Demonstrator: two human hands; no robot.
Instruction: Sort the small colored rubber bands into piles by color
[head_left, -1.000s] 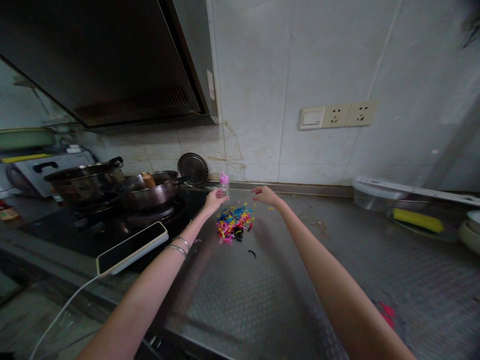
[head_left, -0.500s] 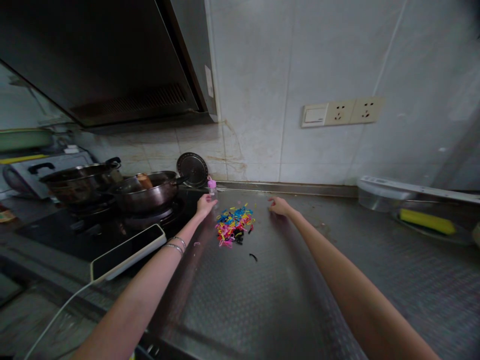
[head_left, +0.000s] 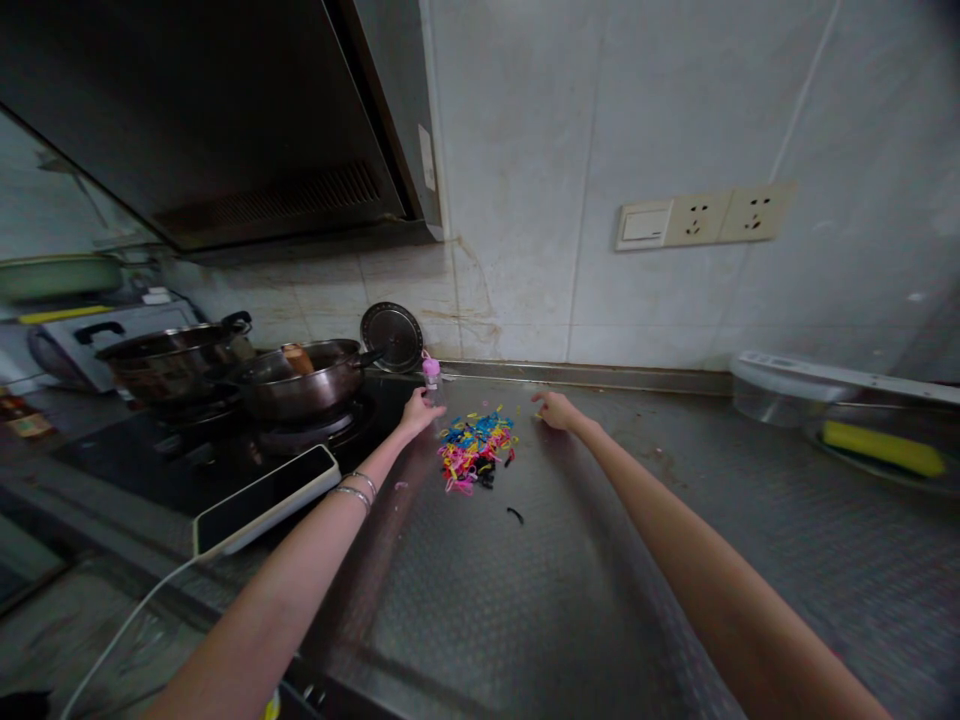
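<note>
My left hand (head_left: 420,414) is closed around the lower part of a small clear bottle (head_left: 433,384) with a pink cap, its thumb pointing right. The bottle stands upright, its base partly hidden by the fingers. To its right lies a loose heap of small coloured elastic bands (head_left: 478,440) in blue, yellow, pink, red and black. My right hand (head_left: 556,411) is beyond the heap's right side, low over the counter, fingertips pinched. A bit of yellow shows at them, seemingly one elastic band. A single black band (head_left: 515,515) lies apart, nearer to me.
On the left, a pan (head_left: 315,385) and a pot (head_left: 169,360) sit on the black stove, with a round dark lid (head_left: 391,337) against the wall. A white-edged phone-like device (head_left: 266,500) trails a cable. At right are a clear plastic container (head_left: 772,390) and a yellow block (head_left: 881,448).
The view has shifted slightly, moving the scene a little to the right. My left thumb stretches further out beside the bottle. Yellow now shows at my right fingertips; the heap looks unchanged.
</note>
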